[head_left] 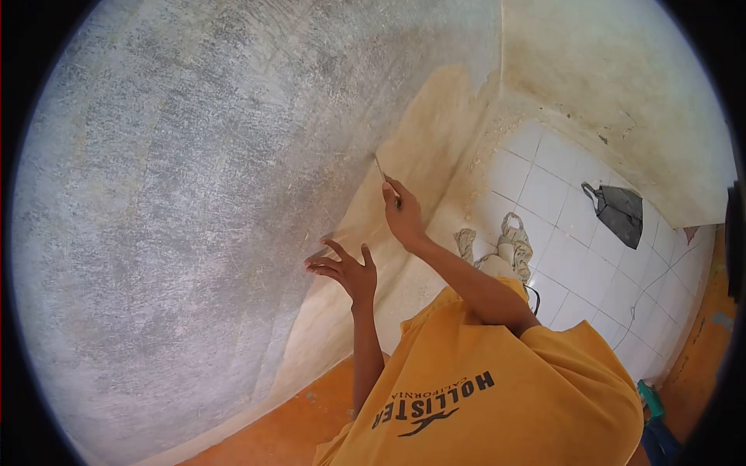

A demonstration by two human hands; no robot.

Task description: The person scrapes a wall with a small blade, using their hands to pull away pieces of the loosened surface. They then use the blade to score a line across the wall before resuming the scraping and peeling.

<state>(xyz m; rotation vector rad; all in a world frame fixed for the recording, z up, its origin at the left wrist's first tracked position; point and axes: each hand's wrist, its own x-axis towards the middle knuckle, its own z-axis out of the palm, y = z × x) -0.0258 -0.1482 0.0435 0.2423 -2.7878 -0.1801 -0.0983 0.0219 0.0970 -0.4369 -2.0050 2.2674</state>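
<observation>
My right hand (404, 216) is closed around a scraper (379, 166), its thin blade lying along the wall where a grey, scratched surface (194, 171) borders a cream patch (435, 116). Most of the scraper's handle is hidden in my fist. Lower and to the left, my left hand (350, 273) has its fingers spread, fingertips at the grey wall beside the edge of the cream area. Nothing shows in that hand. Both arms reach out from a yellow-orange T-shirt (497, 388).
White floor tiles (544, 194) meet the wall on the right, with crumbs along the corner. A dark bag (619, 216) lies on them. Crumpled cloth (516, 239) is by my feet. A thin cord (633, 307) crosses the tiles, and a green item (651, 400) stands at lower right.
</observation>
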